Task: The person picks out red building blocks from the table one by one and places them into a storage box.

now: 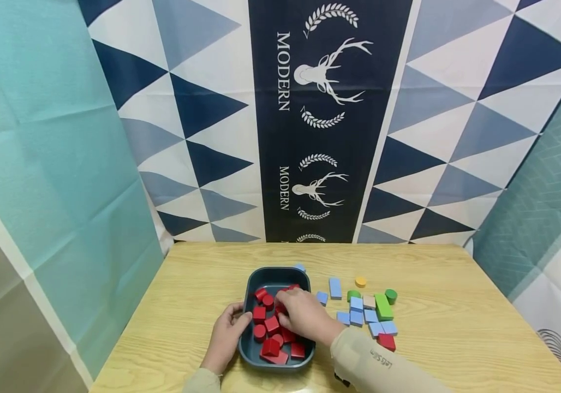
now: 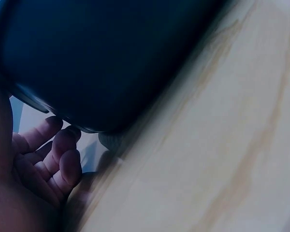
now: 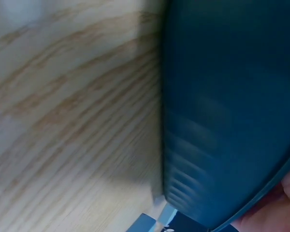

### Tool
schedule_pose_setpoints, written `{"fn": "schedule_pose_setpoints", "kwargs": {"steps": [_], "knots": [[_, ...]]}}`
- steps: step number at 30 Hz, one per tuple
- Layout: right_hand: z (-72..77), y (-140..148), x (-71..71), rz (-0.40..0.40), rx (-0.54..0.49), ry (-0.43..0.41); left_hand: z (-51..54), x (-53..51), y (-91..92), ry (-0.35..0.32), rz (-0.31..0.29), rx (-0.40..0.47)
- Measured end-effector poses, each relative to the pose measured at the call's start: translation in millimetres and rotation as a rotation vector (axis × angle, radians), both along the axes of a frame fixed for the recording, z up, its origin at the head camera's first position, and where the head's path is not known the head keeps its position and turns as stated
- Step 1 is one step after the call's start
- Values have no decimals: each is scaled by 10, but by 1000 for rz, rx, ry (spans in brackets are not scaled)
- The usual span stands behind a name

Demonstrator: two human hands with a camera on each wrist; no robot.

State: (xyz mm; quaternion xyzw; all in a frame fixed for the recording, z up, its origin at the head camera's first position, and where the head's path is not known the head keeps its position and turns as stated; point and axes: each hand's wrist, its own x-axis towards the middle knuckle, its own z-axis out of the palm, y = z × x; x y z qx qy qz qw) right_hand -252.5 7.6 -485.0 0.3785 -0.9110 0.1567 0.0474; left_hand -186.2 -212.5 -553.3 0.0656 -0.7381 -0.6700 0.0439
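Note:
A dark blue-green tray [image 1: 276, 367] holds several red blocks [image 1: 272, 326], cubes and cylinders among them. At its left side, my left hand [image 1: 228, 330] grips the rim, thumb on the edge and the other fingers outside; the left wrist view shows those fingers [image 2: 65, 164] bent against the tray wall. My right hand [image 1: 305, 315] reaches over the right rim, its fingertips down among the red blocks. Whether it pinches one is hidden by the hand itself. Only part of the right fingers [image 3: 273, 215] shows past the rim in the right wrist view.
Right of the tray lie several light blue blocks [image 1: 335, 288], green blocks [image 1: 383, 307], a yellow cylinder [image 1: 360, 281], a beige block [image 1: 369, 301] and one red block [image 1: 386, 342]. Another blue block [image 1: 300, 267] sits behind the tray. A patterned cloth [image 1: 212, 136] hangs behind the wooden table [image 1: 162, 338].

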Motion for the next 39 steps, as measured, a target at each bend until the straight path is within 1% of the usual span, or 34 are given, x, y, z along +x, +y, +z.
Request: {"fn": "schedule_pose_setpoints", "kwargs": {"steps": [4,8,13,16,17,21,23,24,27,29,31,33,36,39], "knots": [[-19,20,1,5,-4,35,25,17,13,13,9,-8],[-19,16,12,-16,-11,52,44,30,22,5,18,-5],[-38,-16,40,-56,18,96,33,28,21,-9,23,-18],[-46,-33,55,-74,31,108,29,20,15,-20,29,-23],[-44,-34,61,-78,35,112,30,18,14,-13,25,-33],[-2,-5,75,-68,36,139,43,11,19,-23,24,-39],[45,50,78,-61,5,154,51,13,25,-26,24,-44],[82,94,78,-63,-19,148,50,12,28,-35,30,-39],[208,316,71,-100,-95,115,50,9,35,-30,27,-43],[278,546,61,-134,-108,98,52,9,40,-26,27,-40],[317,824,60,-172,-99,78,53,14,44,-20,24,-43],[319,1121,77,-199,-75,48,61,25,49,-24,27,-41],[282,1504,154,-244,-43,-68,52,34,45,-25,23,-42],[204,1729,263,-305,-13,-179,45,31,36,-26,22,-33]]}}
